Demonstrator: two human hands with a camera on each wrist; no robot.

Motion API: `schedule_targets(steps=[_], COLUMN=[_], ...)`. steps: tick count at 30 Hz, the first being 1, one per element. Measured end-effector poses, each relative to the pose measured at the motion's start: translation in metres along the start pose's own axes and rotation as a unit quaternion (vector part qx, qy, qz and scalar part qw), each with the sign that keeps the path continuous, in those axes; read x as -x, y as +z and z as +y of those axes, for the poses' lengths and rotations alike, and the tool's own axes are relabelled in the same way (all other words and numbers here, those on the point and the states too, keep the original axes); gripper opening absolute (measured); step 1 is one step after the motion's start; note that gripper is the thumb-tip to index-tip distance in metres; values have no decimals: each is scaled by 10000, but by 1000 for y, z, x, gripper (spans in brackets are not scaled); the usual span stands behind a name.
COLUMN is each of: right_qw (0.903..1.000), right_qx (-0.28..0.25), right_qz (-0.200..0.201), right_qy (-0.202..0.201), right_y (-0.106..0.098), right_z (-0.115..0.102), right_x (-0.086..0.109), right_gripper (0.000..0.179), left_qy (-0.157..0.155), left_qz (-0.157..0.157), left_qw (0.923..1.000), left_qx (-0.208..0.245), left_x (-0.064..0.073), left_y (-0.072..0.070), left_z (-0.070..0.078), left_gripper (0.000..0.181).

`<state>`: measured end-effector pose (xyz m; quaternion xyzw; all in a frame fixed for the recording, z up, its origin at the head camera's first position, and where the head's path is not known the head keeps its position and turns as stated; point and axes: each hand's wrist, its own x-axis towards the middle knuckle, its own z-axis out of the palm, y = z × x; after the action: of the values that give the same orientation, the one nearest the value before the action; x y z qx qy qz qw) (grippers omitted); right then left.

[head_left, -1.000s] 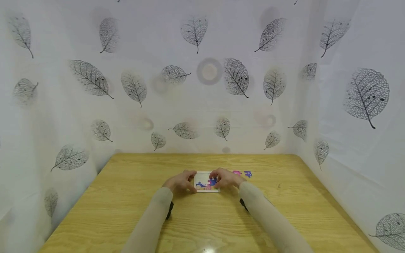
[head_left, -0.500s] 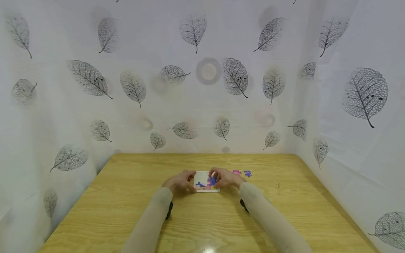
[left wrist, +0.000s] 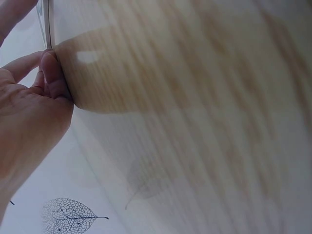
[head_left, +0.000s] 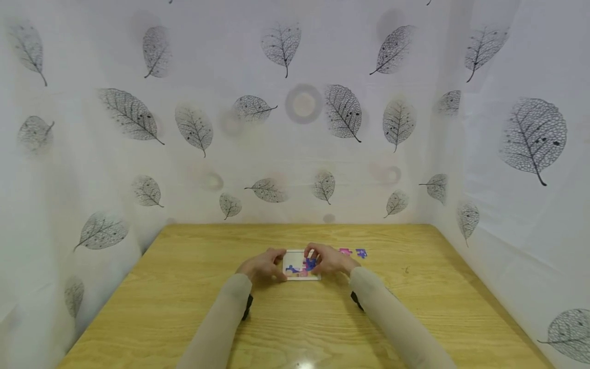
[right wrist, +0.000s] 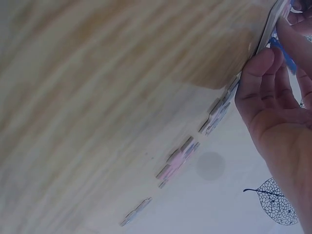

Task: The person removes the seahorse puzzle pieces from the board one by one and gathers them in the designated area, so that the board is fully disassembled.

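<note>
A small white-rimmed puzzle tray (head_left: 301,279) lies on the table, with joined pieces (head_left: 292,271) in blue, pink and tan along its near side. My left hand (head_left: 264,265) grips the tray's left side, fingers at the far corner and thumb at the near one. Over the tray's right part, my right hand (head_left: 333,259) pinches a blue jigsaw piece (head_left: 311,264) between thumb and fingers. The right wrist view shows that blue piece (right wrist: 284,54) tilted beside the fingers. Part of the tray's right side is hidden behind the right hand.
Just right of the tray lie a pink jigsaw piece (head_left: 345,251) and a purple one (head_left: 361,253). The wooden table (head_left: 295,318) runs back to a white leaf-print curtain (head_left: 295,154), which also hangs at both sides.
The blue piece has shifted and turned slightly in my right fingers over the tray. My left hand and the tray stay in place.
</note>
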<state>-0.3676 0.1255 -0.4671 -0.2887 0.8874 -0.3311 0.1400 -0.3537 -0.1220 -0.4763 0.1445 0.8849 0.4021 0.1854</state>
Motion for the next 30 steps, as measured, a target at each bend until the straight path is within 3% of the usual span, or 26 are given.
schedule_targets(steps=[14, 30], right_qw=[9999, 9960], right_qx=[-65, -871], right_qz=[99, 167], right_qy=[-9, -45], right_y=[3, -14], right_z=[1, 12], right_x=[-3, 13], right_gripper=[29, 23], left_qy=[115, 50], left_qz=[-48, -99], left_qw=[9999, 9999], left_qx=[41, 16], left_x=[-2, 2], left_y=[-2, -2], left_z=[-5, 1], left_gripper=[91, 90])
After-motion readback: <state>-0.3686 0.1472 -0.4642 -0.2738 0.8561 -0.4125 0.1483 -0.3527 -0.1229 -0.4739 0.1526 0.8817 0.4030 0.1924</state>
